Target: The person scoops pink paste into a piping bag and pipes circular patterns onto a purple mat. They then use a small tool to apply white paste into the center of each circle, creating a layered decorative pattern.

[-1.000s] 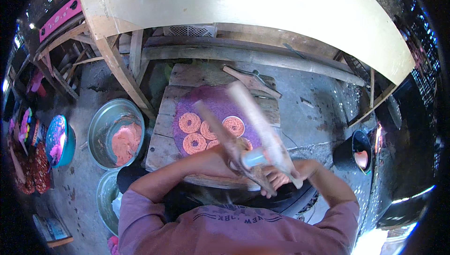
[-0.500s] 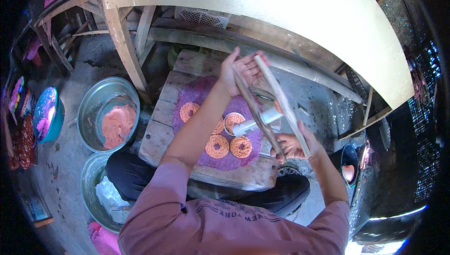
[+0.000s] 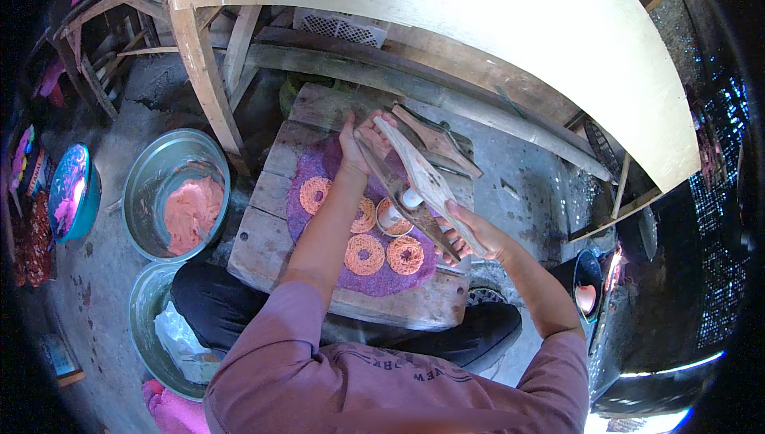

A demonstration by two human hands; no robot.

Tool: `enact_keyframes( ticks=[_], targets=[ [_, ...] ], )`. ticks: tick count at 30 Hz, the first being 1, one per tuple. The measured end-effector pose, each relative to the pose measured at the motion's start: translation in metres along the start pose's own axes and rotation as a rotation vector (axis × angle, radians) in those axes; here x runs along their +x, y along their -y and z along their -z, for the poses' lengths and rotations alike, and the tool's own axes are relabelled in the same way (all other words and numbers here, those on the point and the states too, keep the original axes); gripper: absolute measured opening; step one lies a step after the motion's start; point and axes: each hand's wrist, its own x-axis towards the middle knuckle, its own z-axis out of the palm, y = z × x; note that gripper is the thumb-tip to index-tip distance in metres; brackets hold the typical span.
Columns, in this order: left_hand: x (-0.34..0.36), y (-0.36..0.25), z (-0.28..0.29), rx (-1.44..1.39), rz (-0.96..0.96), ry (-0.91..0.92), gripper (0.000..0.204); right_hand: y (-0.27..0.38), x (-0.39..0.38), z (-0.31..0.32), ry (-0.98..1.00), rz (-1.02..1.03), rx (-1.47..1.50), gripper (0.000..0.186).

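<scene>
Both hands [image 3: 368, 141] [image 3: 480, 235] clamp long grey-brown wooden bars [image 3: 426, 175], closer together now. White cylindrical tube [image 3: 410, 197] between grips looks mid-squeeze imo.

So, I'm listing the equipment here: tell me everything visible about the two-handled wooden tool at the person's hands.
The two-handled wooden tool has a pale, worn-looking bar and a darker brown bar, with a white, plastic-looking cylinder between them and showing below the darker one. Its bars slant from upper left to lower right above the purple cloth. The left hand is at the upper ends; the right hand holds the lower ends. Whether the cylinder touches anything below is unclear.
</scene>
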Motion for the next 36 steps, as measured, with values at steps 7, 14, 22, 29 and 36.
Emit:
enact_keyframes(
  ticks=[7, 14, 22, 29, 36],
  targets=[
    [0.027, 0.004, 0.004, -0.099, 0.002, 0.068, 0.052, 0.009, 0.009, 0.002, -0.083, 0.063, -0.111, 0.080],
    [0.030, 0.012, -0.095, -0.022, -0.044, 0.273, 0.047, 0.031, -0.041, 0.014, -0.083, 0.255, -0.352, 0.076],
    [-0.069, -0.058, -0.232, 0.265, 0.023, 0.504, 0.069, -0.040, 0.079, -0.004, -0.542, 0.515, -0.602, 0.022],
    [-0.224, -0.090, -0.302, 0.891, -0.139, 0.460, 0.090, -0.072, 0.132, -0.005, -0.836, 0.710, -0.836, 0.016],
    [-0.269, -0.089, -0.302, 1.141, -0.314, 0.361, 0.092, -0.052, 0.109, 0.019, -0.542, 0.495, -0.116, 0.012]
  ],
)
